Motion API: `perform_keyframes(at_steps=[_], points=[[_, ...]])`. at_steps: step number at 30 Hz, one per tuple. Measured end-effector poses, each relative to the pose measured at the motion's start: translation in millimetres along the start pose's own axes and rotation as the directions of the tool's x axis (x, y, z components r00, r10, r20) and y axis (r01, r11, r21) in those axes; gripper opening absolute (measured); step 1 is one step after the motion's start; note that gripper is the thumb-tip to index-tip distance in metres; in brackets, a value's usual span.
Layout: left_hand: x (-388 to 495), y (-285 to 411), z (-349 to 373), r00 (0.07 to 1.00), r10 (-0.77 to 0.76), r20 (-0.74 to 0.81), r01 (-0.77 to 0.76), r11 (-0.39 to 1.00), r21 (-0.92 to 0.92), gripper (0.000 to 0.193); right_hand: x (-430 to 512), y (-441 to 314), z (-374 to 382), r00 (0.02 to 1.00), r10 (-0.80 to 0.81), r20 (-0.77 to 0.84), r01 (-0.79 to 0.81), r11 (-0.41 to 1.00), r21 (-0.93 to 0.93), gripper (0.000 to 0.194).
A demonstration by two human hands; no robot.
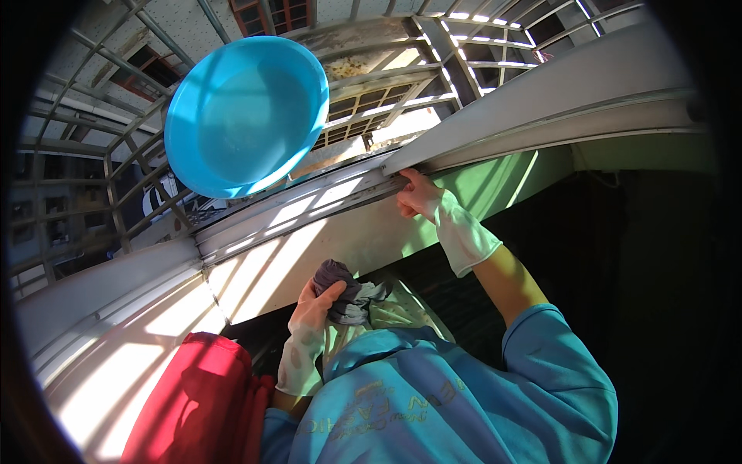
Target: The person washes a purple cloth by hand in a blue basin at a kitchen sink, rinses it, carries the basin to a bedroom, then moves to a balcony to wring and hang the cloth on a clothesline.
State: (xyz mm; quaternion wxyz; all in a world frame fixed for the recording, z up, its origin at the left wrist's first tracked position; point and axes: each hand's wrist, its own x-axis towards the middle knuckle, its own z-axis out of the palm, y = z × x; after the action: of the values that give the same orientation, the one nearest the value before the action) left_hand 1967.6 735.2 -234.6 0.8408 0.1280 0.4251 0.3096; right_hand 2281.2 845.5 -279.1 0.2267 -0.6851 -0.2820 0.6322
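Note:
My left hand, in a pale rubber glove, grips a bunched grey cloth close in front of my body. My right hand, gloved too, reaches up to the lower corner of the sliding window sash; its index finger touches the frame edge beside the window track. The other fingers of that hand are curled, and nothing is seen held in them. Beyond the track, at the upper left, a round blue plastic basin stands by the window bars with what looks like water in it.
Metal security bars enclose the outside of the window. A white sill ledge runs below the track in striped sunlight. Red fabric lies at my lower left. A green wall is at the right, above a dark area.

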Motion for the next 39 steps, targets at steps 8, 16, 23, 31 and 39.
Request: perform_keyframes(at_steps=[8,16,23,31,39], points=[[2.1,6.7,9.1,0.996,-0.018,-0.085,0.026,0.995,0.093,0.034,18.0,18.7,-12.0,0.861,-0.492,-0.132,0.079,0.384,-0.92,0.065],[9.2,4.9,13.0,0.992,-0.089,-0.094,0.095,0.994,0.062,0.038,19.0,4.5,0.1,1.0,0.031,0.001,-0.03,0.981,-0.192,0.065],[13.7,1.5,11.9,0.991,-0.016,-0.133,0.028,0.996,0.088,0.041,-22.3,-2.8,7.3,0.987,-0.148,-0.065,0.026,0.544,-0.839,0.077],[13.2,2.4,15.3,0.994,-0.038,-0.1,0.044,0.997,0.06,0.037,9.9,-5.0,1.5,0.927,-0.28,-0.251,-0.104,0.449,-0.888,0.064],[5.8,2.1,11.5,0.986,-0.026,-0.167,0.019,0.999,-0.043,0.038,25.1,10.1,1.5,0.988,-0.133,-0.08,0.049,0.753,-0.656,0.059]])
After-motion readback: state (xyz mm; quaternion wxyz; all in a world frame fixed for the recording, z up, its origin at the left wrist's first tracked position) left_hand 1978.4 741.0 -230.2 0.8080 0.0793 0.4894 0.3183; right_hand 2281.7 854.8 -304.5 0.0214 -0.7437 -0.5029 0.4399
